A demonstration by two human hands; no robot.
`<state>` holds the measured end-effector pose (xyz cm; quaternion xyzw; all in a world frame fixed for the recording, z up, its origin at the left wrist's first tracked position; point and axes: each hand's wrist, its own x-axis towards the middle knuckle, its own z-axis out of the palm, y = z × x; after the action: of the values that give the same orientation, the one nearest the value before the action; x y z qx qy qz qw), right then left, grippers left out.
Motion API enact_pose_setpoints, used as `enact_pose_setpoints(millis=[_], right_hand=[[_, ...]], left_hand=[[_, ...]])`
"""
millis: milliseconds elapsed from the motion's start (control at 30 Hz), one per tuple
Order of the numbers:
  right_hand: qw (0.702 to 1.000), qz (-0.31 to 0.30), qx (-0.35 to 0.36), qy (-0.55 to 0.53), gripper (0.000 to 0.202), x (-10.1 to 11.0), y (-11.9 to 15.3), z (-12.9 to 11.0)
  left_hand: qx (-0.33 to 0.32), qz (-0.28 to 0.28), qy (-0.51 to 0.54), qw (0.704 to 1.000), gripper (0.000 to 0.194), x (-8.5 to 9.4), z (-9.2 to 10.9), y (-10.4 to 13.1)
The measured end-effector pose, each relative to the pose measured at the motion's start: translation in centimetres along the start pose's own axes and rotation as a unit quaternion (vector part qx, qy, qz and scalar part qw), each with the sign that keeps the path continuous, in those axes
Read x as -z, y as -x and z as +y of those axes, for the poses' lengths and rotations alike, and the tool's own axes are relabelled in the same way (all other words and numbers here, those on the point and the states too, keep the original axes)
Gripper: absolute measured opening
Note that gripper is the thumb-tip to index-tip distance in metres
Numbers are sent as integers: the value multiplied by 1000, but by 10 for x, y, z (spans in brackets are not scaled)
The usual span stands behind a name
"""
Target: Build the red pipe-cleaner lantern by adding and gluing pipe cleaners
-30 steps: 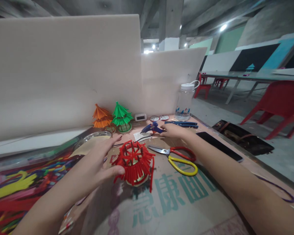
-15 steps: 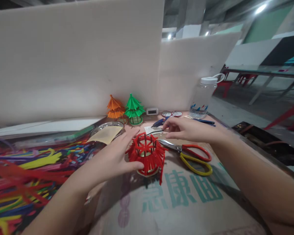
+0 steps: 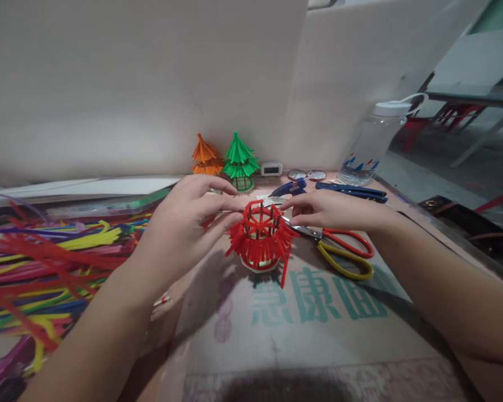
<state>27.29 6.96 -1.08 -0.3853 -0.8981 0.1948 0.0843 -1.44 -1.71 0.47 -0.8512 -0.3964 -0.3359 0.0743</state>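
A small red pagoda model (image 3: 260, 240), with a fringed skirt of fuzzy pipe-cleaner strips and an open-topped ring of posts, stands upright in front of me. From the left, my left hand (image 3: 197, 220) has its thumb and fingertips closed in at the upper rim. My right hand (image 3: 322, 209) is on the other side, index finger reaching to the rim, thumb apart below it, nothing seen between them. Scissors (image 3: 331, 245) with one red and one yellow handle lie under and beside the right hand. Behind it rests a blue glue gun (image 3: 291, 187).
A green pagoda model (image 3: 240, 159) and an orange one (image 3: 205, 153) stand by the white partition (image 3: 142, 89). Many coloured pipe cleaners (image 3: 67, 251) spread at left. A small digital timer (image 3: 271, 168), blue pliers-like tool (image 3: 354, 191) and clear water bottle (image 3: 362, 148) stand along the back.
My right hand has come away from the glue gun area toward the red model's rim. My left hand has moved from the model's side up to its top edge. The view has tilted down.
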Motion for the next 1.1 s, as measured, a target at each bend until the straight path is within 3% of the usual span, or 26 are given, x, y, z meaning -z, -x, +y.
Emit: enact_pose_setpoints(millis=[100,400,767,1100], right_hand=[[999,-38,-8,6,44,2,-1,-4],[998,-53,-6,-16,38,3,1,-23],[997,-61,-9,-40,34,4,2,-27],[999,-25,11,-18,33,2,2,-20]], left_hand=[[-41,9,-38,998,9,-4,5,0],[-88,10,-59,994,11,-16,8,-2],[-85,1,-54,995,11,-13,7,0],[-70,-12,-54,996,13,-10,8,0]])
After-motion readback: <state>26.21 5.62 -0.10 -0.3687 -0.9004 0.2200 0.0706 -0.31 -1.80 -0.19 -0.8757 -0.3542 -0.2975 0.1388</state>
